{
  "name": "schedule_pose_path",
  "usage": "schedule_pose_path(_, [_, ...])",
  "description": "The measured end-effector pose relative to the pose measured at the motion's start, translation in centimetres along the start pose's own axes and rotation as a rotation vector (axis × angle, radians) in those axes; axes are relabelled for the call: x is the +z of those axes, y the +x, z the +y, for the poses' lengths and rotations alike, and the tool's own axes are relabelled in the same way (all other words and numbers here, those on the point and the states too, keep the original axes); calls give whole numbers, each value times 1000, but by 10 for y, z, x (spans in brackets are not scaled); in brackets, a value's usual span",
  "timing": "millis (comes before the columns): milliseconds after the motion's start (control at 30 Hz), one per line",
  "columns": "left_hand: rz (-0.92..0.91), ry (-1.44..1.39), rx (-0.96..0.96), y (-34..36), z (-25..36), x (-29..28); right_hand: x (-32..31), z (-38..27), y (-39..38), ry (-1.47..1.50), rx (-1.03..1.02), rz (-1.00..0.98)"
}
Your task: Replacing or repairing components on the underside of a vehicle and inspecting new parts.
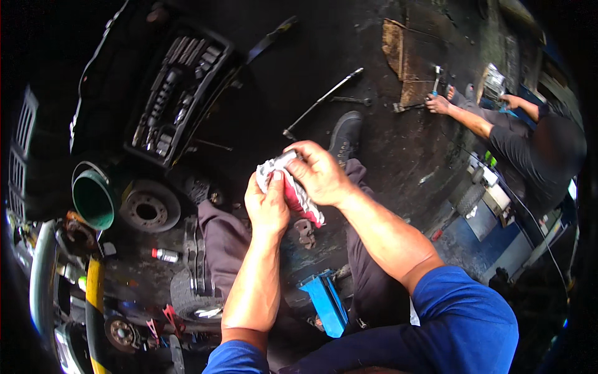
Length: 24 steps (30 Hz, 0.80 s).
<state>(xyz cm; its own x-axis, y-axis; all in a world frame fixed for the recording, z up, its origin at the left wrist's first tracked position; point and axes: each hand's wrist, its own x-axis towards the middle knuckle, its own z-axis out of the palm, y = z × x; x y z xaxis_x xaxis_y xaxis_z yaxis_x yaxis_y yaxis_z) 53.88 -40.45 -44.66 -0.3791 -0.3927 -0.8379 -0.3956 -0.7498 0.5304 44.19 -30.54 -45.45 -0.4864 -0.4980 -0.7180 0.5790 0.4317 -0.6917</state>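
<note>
Both of my hands are raised above my spread legs, closed round a crumpled white and red rag (299,199). My left hand (265,202) grips it from the left with the thumb up. My right hand (321,174) pinches its upper end around a small metal piece (286,156), partly hidden by fingers and cloth. A rusty metal part (305,234) lies on the floor beyond the rag. A blue metal tool (324,305) lies between my legs, near my forearms.
An open socket case (134,137), green bucket (93,199), brake disc (149,206) and striped post (94,311) stand left. A long bar (324,96) and cardboard (392,47) lie ahead. At right, a co-worker (517,156) sits, one hand (439,105) on a wrench.
</note>
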Motion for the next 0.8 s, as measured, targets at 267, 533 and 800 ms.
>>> schedule_pose_path(267, [40, -283, -40, 19, 19, -24, -14, -38, 26, -734, -303, -104])
schedule_pose_path(533, [-39, -90, -47, 8, 12, -16, 5, -53, 18, -1027, -442, -298])
schedule_pose_path(800, [-146, -353, -129, 3, 15, -21, 4, -54, 27, -884, -543, -276])
